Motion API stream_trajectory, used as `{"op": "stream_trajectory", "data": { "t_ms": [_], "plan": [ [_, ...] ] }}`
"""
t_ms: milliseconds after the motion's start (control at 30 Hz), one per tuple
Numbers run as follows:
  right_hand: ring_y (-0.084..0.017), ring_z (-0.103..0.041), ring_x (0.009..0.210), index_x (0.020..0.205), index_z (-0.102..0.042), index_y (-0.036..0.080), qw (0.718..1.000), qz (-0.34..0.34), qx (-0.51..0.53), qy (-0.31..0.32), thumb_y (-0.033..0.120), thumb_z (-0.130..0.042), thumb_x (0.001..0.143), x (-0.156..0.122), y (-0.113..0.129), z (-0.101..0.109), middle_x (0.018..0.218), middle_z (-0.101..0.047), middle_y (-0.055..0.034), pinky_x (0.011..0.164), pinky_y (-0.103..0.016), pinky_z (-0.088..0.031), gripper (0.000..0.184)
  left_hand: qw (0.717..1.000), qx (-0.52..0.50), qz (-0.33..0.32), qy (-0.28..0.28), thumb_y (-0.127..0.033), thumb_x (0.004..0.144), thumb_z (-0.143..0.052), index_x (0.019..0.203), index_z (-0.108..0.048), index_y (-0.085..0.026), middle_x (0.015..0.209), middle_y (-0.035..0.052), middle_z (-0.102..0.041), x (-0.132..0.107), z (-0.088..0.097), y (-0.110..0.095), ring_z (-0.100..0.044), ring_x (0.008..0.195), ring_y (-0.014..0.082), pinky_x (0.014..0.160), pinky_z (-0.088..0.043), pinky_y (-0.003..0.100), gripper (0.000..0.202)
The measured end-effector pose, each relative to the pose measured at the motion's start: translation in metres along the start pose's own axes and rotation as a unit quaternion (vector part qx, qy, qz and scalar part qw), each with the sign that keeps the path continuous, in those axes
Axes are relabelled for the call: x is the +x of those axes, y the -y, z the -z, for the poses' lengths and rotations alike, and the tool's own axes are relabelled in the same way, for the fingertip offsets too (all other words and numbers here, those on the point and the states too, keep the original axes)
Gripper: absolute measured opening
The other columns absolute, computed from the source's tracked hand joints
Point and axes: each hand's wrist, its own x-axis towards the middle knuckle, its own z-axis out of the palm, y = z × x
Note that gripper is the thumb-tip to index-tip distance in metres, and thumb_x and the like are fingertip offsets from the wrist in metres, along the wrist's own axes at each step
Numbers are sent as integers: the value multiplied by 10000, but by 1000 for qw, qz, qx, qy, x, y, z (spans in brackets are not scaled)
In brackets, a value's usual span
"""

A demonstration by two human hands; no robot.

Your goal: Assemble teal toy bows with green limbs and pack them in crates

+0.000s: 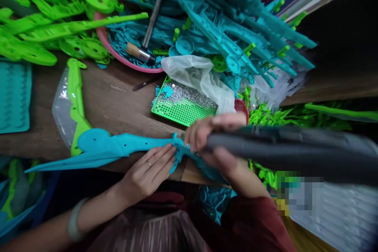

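Note:
A long, curved blue plastic toy part (109, 147) with a round disc lies along the table's front edge. My left hand (150, 171), wearing a ring, is on its narrow section, with straight fingers held together over it; the thumb is hidden. My right hand (206, 138) is closed around a dark, thick electric screwdriver (265, 149), blurred and reaching off to the right. Its tip end is near the crosspiece of the blue part, but fingers cover the exact contact. Just beyond lies a green perforated tray (183, 110) of small metal screws, partly under a clear plastic bag (203, 75).
A hammer (144, 51) rests in a pink basin (103, 37) of small blue pieces. Green parts (59, 23) pile up at the back left, blue parts (224, 31) at the back right. A green part with a clear blade (75, 106) lies left; a teal tray (14, 98) is beyond it.

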Motion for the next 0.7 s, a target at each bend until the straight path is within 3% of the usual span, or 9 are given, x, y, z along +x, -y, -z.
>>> {"op": "stream_trajectory", "data": {
  "t_ms": [67,133,267,433,567,700],
  "plan": [
    [-127,-553,459,1027,-495,318,996,46,39,-70,444,-677,845,28,-23,0,604,-519,89,462,-273,-516,286,1000,5,-1,3,-81,915,-630,1174,-653,10,1287,253,-675,0,-1,0,-553,1340,368,1029,-547,488,275],
    [-128,-505,435,1040,-472,316,991,33,21,-131,497,-669,824,48,-50,-3,589,-458,95,444,-283,-490,344,1000,7,3,9,-89,913,-633,1176,-655,7,1294,249,-672,-1,-1,0,-547,1346,365,1037,-543,482,280],
    [-135,-444,411,1081,-424,324,988,2,-19,-151,647,-642,773,57,-79,-7,580,-387,99,432,-313,-459,496,1000,3,-3,7,-82,909,-624,1161,-665,16,1289,250,-675,-1,-1,1,-549,1343,369,1040,-542,475,274],
    [-135,-484,464,1110,-403,347,995,9,-5,-102,585,-609,853,49,-85,-5,625,-402,83,471,-302,-479,405,1000,-7,1,11,-97,906,-639,1158,-670,13,1292,248,-674,-1,0,3,-549,1344,367,1034,-546,475,277],
    [-135,-514,477,1094,-404,326,994,-12,-26,-105,625,-611,842,54,-85,-7,630,-403,77,507,-310,-520,442,1000,-5,-4,16,-101,914,-635,1160,-672,15,1289,249,-675,-1,0,3,-568,1323,370,1025,-544,476,274],
    [-118,-517,472,1097,-487,326,989,55,37,-134,411,-643,881,51,-43,-5,630,-472,82,482,-275,-508,280,1000,7,-5,20,-128,919,-648,1181,-667,1,1295,234,-677,-2,0,4,-571,1326,350,1053,-524,462,293]
  ]
}}
